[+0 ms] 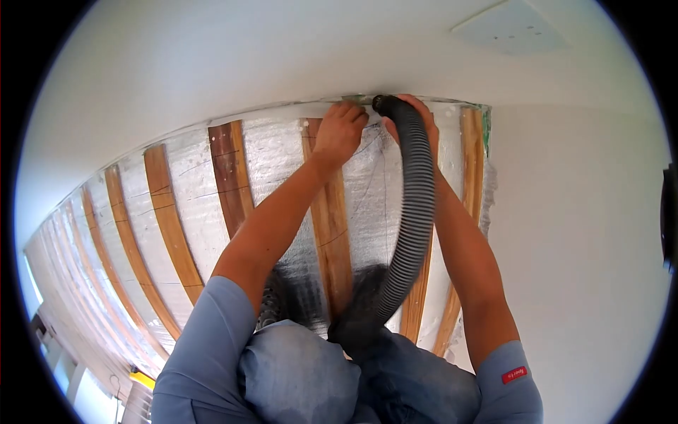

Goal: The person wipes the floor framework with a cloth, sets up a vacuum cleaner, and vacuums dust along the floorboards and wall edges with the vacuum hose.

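Observation:
A ribbed black hose (417, 205) rises from between the knees to the top edge of a wall lined with silvery foil (275, 162) and wooden strips (328, 233). My right hand (424, 116) is wrapped round the hose near its upper end, partly hidden behind it. The hose's dark mouth points left at the seam between wall and ceiling. Just left of that mouth, my left hand (342, 131) has its fingers bent together at the same seam. Whatever those fingers may hold is too small to make out.
The white ceiling (247, 63) carries a square panel (508, 28) at the upper right. A plain pale wall (579, 233) stands on the right. A yellow object (143, 379) lies at the lower left. A dark shoe (270, 304) shows beside the left knee.

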{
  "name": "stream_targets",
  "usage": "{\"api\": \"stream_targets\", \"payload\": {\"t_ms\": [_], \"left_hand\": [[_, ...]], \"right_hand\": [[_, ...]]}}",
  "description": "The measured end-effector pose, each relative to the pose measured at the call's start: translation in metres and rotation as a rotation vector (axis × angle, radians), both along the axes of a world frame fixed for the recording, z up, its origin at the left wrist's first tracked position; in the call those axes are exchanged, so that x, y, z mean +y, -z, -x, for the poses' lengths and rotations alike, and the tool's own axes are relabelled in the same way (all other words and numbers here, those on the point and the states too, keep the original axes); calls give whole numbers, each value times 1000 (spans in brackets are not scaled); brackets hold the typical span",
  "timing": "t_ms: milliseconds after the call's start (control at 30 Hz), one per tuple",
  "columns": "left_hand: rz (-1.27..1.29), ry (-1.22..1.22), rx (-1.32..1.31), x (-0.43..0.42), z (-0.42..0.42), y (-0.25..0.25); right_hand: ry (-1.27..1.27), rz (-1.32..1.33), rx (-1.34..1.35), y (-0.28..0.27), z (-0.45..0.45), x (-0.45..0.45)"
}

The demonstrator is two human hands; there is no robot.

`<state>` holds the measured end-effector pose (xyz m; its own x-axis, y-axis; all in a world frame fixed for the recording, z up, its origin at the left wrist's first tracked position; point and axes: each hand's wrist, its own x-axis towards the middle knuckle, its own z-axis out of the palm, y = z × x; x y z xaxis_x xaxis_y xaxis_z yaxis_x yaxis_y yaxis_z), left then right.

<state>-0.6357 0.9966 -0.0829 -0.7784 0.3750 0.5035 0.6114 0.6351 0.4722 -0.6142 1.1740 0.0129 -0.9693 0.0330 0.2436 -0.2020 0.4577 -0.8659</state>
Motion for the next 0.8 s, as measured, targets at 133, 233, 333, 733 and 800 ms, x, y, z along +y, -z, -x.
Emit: {"api": "stream_targets", "payload": {"t_ms": [133,233,333,733,800], "left_hand": [[142,-133,-382,4,-11,-9],[-41,20,28,-3,-2,-5],[-16,-52,-56,1,-9,-7],[63,63,-25,-2,-3,-1],[83,70,-16,-3,-3,-3]], "right_hand": [[8,283,-227,-10,1,-19],[-18,173,-229,3,0,-15],[-84,184,-239,-6,9,-15],[271,-38,-120,-17,18,82],[297,-86,-110,-15,22,86]]}}
